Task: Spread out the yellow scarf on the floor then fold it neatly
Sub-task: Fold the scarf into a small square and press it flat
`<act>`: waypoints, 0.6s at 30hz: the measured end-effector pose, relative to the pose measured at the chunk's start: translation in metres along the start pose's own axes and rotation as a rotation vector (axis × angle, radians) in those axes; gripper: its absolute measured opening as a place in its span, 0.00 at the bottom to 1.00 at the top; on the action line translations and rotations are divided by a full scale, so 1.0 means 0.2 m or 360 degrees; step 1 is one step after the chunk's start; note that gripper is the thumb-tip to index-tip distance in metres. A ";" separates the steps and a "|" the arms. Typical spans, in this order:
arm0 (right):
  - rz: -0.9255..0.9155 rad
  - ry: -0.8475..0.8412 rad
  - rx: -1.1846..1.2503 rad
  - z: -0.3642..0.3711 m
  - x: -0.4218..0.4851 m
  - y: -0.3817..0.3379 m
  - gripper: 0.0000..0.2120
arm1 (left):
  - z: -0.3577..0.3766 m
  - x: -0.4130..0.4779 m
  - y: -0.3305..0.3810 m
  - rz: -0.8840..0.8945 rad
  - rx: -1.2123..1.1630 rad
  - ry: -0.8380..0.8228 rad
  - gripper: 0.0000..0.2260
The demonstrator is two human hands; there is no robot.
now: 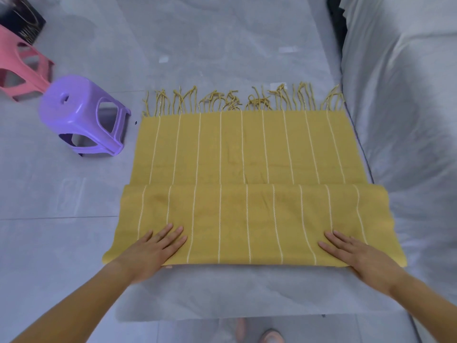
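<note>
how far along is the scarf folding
Done: the yellow scarf is spread on the floor and its near part is folded over once. In hand: the left hand and right hand lie flat on the folded layer near its front edge. Left: the far stretch and fringe are uncovered, so more folds are likely needed.

Yellow scarf (247, 149): the near flap covers the layers beneath; how many, can't tell. Left hand (150, 253) and right hand (363, 261) are at the scarf's near edge, thumbs mostly hidden under the cloth. Both forearms are cropped at the bottom corners.

Far left of the scarf: pink stool (22, 68), cut by the frame's left edge. Beyond it is a dark object (22, 18), blurred, cropped and unidentifiable. A dark speck (135, 123) beside the scarf's far left corner is too small to tell.

Right of the scarf: grey-draped furniture (408, 95), shape hidden by its cover, cut off.

Nearer than the scarf: a blurred foot (270, 335), cropped.
</note>
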State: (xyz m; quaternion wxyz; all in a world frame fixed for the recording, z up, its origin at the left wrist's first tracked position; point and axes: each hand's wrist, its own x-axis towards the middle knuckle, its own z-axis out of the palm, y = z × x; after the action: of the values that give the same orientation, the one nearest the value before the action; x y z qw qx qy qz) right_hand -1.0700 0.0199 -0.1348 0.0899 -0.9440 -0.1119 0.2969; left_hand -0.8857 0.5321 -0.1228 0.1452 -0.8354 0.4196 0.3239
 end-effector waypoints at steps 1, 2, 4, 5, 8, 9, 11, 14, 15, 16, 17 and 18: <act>-0.0022 -0.0038 0.0032 0.02 -0.03 0.00 0.46 | 0.00 -0.02 0.02 0.0028 -0.0013 -0.0046 0.30; -0.0033 -0.0091 0.0066 0.03 -0.05 0.00 0.49 | 0.00 -0.05 0.04 0.0090 -0.0023 -0.0087 0.29; -0.0058 -0.0303 0.0246 0.01 -0.13 -0.06 0.44 | 0.01 -0.13 0.12 0.0167 -0.0083 -0.0165 0.30; 0.0021 -0.0317 0.0379 0.00 -0.17 -0.09 0.36 | 0.01 -0.17 0.17 0.0168 -0.0129 -0.0224 0.31; -0.0083 -0.0235 0.0445 0.01 -0.28 -0.17 0.25 | 0.01 -0.31 0.29 0.0173 -0.0220 -0.0387 0.32; -0.0126 -0.0287 0.0469 0.00 -0.32 -0.20 0.27 | 0.02 -0.35 0.32 0.0161 -0.0227 -0.0466 0.31; -0.0126 -0.0346 0.0469 -0.03 -0.38 -0.24 0.29 | -0.01 -0.43 0.37 0.0095 -0.0306 -0.0586 0.27; -0.0058 -0.0311 0.0514 -0.12 -0.43 -0.24 0.28 | -0.13 -0.50 0.35 -0.0047 -0.0517 -0.0643 0.25; -0.0018 -0.0279 0.0524 -0.16 -0.43 -0.22 0.28 | -0.18 -0.50 0.32 -0.0126 -0.0591 -0.0613 0.24; 0.0006 -0.0240 0.0529 -0.22 -0.42 -0.20 0.28 | -0.25 -0.49 0.28 -0.0192 -0.0641 -0.0573 0.24; 0.0019 -0.0181 0.0525 -0.27 -0.40 -0.17 0.28 | -0.31 -0.47 0.24 -0.0230 -0.0638 -0.0534 0.25; 0.0023 -0.0113 0.0501 -0.33 -0.37 -0.16 0.28 | -0.37 -0.45 0.20 -0.0246 -0.0586 -0.0493 0.26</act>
State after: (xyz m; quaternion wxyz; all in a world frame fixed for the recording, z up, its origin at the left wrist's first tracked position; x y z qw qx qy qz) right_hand -1.0964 0.0237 -0.0337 0.2306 -0.9080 -0.0604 0.3445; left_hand -0.9268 0.5244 -0.0059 0.0774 -0.8177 0.2612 0.5071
